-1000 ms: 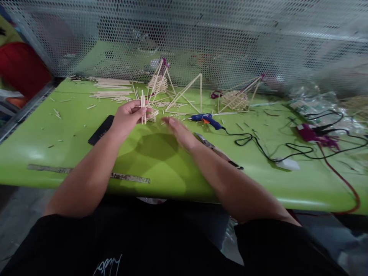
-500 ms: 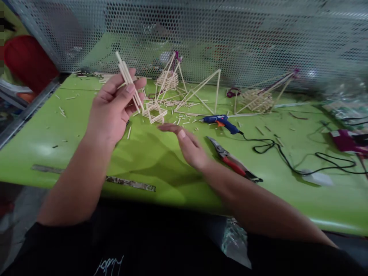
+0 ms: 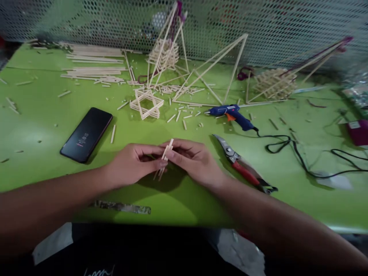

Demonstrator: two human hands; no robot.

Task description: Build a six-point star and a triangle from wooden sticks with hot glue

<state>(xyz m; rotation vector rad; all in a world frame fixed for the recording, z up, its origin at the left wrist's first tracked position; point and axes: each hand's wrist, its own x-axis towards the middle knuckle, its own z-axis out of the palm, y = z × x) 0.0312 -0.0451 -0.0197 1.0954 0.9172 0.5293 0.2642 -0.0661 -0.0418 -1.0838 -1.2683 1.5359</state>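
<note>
My left hand [image 3: 132, 165] and my right hand [image 3: 192, 161] meet low over the green table [image 3: 43, 130], near its front edge. Both are closed on a small bundle of thin wooden sticks [image 3: 165, 158] that stands tilted between the fingertips. Beyond the hands lies a star made of stacked sticks [image 3: 146, 104]. Red-handled cutters [image 3: 244, 168] lie just right of my right hand. A black phone [image 3: 86, 134] lies to the left of my left hand.
A blue glue gun [image 3: 230, 114] with a black cord lies behind the cutters. Tall stick frames [image 3: 212, 69] and stick stacks stand near the mesh wall [image 3: 273, 27]. Long sticks [image 3: 94, 61] lie at the back left. A ruler [image 3: 123, 207] rests at the front edge.
My left hand came down from its raised spot with the sticks. My right hand moved in and took hold of the bundle too. The camera tilted lower and closer.
</note>
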